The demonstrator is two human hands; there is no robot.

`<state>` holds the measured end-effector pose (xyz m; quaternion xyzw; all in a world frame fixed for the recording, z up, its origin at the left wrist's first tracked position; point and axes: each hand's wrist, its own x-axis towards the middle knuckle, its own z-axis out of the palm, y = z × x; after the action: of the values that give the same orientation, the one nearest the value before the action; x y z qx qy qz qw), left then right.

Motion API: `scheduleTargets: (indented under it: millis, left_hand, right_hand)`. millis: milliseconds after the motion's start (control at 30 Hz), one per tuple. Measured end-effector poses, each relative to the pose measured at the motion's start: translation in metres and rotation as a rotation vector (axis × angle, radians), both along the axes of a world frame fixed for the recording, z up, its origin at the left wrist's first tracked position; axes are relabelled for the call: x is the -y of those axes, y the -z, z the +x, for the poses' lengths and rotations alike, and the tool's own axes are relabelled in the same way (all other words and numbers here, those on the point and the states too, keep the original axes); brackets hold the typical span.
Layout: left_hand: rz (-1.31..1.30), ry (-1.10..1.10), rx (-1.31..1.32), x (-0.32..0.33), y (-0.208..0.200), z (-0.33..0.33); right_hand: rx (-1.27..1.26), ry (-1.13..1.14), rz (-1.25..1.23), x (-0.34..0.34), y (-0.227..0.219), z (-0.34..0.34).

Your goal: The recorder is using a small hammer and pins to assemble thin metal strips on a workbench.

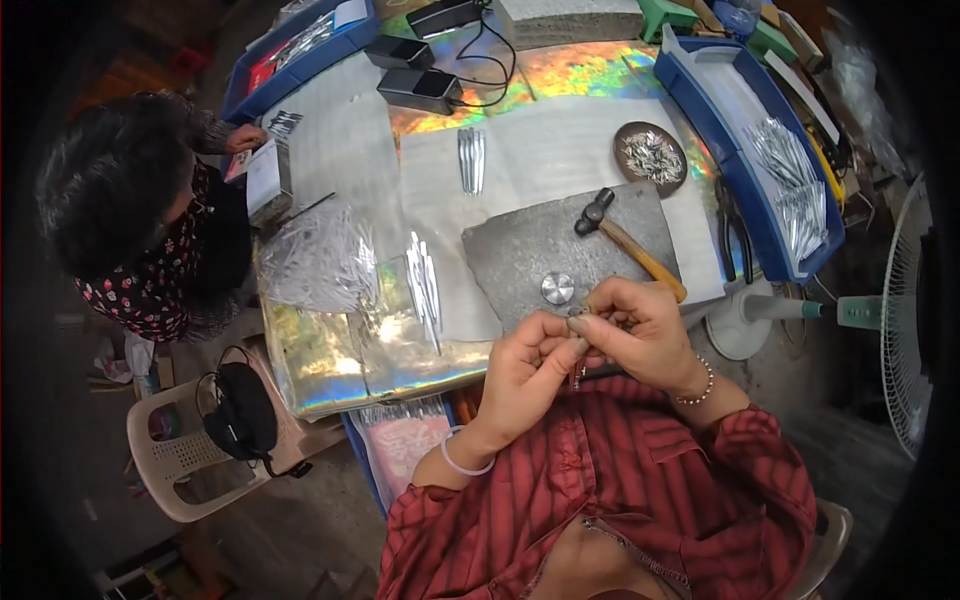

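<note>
Fingertips of my left hand and my right hand meet in a pinch at the near edge of the table. Whatever they hold is too small and too covered by the fingers to make out. Just beyond them a shiny round metal disc lies on a grey metal slab. Across the slab's right side rests a hammer with a wooden handle, its dark head pointing away from me. A round brown dish behind the slab holds many small silver pieces.
Slender silver metal pieces lie left of the slab, with another bundle farther back. A clear plastic pile sits at left, near a seated co-worker. Black-handled pliers, a blue bin and a fan stand right.
</note>
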<state>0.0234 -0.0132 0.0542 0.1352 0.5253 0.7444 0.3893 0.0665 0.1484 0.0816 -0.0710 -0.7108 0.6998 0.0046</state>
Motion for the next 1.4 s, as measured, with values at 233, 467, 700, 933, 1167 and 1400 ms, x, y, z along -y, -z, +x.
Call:
scheduleTargets:
  millis: [233, 467, 700, 933, 1167, 1400]
  left_hand:
    - [0.053, -0.05, -0.029, 0.0, 0.001, 0.012]
    - [0.016, 0.004, -0.029, 0.003, 0.002, 0.01]
    - [0.016, 0.035, -0.08, 0.002, 0.007, 0.009]
    - [0.005, 0.118, 0.147, 0.004, 0.005, 0.0]
    - [-0.169, 0.275, 0.219, 0.005, 0.004, -0.026]
    - [-0.141, 0.237, 0.324, 0.0, 0.012, -0.033]
  right_hand:
    - [-0.07, 0.007, 0.068, 0.004, 0.001, 0.011]
    - [-0.131, -0.01, 0.169, 0.004, -0.002, 0.011]
    - [-0.075, 0.005, 0.133, 0.004, 0.001, 0.016]
    - [0.212, 0.033, -0.183, 0.0, 0.013, 0.003]
    - [0.363, 0.019, -0.397, -0.004, 0.033, -0.013]
    - [0.379, 0.042, -0.536, -0.002, 0.049, -0.018]
